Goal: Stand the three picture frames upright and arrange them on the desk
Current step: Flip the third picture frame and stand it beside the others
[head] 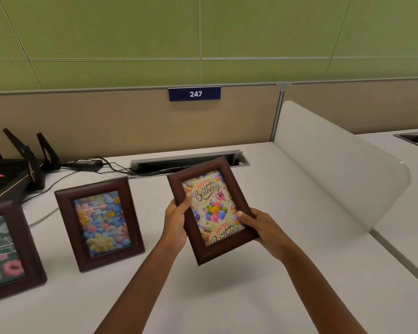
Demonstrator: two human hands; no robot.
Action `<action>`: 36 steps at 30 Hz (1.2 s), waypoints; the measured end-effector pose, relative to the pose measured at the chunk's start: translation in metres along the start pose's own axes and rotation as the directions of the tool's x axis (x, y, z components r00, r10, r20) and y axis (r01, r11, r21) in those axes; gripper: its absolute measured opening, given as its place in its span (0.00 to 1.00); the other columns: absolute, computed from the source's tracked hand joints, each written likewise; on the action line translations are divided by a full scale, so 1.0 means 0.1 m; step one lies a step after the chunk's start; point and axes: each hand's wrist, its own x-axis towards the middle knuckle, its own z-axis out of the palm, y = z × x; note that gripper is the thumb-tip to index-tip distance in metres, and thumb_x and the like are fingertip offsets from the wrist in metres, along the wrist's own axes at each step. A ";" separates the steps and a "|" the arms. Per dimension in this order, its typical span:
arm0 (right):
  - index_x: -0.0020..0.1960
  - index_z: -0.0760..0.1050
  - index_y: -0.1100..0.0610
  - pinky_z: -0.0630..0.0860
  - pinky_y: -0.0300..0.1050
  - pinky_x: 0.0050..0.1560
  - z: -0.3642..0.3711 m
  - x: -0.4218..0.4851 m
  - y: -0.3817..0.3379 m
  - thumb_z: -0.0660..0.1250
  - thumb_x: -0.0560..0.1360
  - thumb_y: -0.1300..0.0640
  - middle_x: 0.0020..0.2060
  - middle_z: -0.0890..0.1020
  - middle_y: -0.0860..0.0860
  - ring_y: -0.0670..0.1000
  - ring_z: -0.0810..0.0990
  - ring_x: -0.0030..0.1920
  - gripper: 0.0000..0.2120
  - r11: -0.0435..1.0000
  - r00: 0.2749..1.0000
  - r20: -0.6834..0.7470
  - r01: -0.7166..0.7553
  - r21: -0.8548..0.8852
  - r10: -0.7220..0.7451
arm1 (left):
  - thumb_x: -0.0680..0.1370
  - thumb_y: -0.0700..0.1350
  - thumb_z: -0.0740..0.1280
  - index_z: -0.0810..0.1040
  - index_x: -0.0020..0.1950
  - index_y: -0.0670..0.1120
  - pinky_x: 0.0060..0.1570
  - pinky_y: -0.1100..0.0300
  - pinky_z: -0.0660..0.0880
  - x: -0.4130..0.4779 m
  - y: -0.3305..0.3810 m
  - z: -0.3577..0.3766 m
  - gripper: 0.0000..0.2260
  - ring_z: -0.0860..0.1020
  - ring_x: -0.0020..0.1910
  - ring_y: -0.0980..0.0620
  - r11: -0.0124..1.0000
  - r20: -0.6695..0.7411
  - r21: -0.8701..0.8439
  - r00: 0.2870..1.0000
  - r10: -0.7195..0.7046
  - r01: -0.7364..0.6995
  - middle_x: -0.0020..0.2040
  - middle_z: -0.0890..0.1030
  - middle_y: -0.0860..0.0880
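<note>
A dark wooden frame with a birthday balloon picture (211, 209) is held above the white desk (227, 297), tilted with its top leaning left. My left hand (176, 219) grips its left edge, thumb on the front. My right hand (263, 229) grips its right edge, thumb on the glass. A frame with a flower picture (99, 222) stands upright on the desk to the left. Further left, a frame with a donut picture (7, 251) also stands upright, cut off by the view's edge.
A black router with antennas (12, 165) and its power adapter with cables (87, 162) sit at the back left. A cable slot (188, 161) runs along the desk's rear. A white curved divider (336, 169) bounds the desk on the right. A beige partition stands behind.
</note>
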 end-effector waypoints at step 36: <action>0.63 0.66 0.54 0.75 0.53 0.61 0.54 0.47 0.34 0.61 0.76 0.57 0.59 0.78 0.54 0.53 0.78 0.58 0.16 0.997 0.996 0.021 0.081 -0.001 -0.081 | 0.78 0.59 0.47 0.78 0.50 0.56 0.37 0.60 0.82 0.34 -0.11 -0.67 0.20 0.84 0.44 0.54 0.999 0.104 0.024 0.994 -0.037 0.035 0.43 0.87 0.55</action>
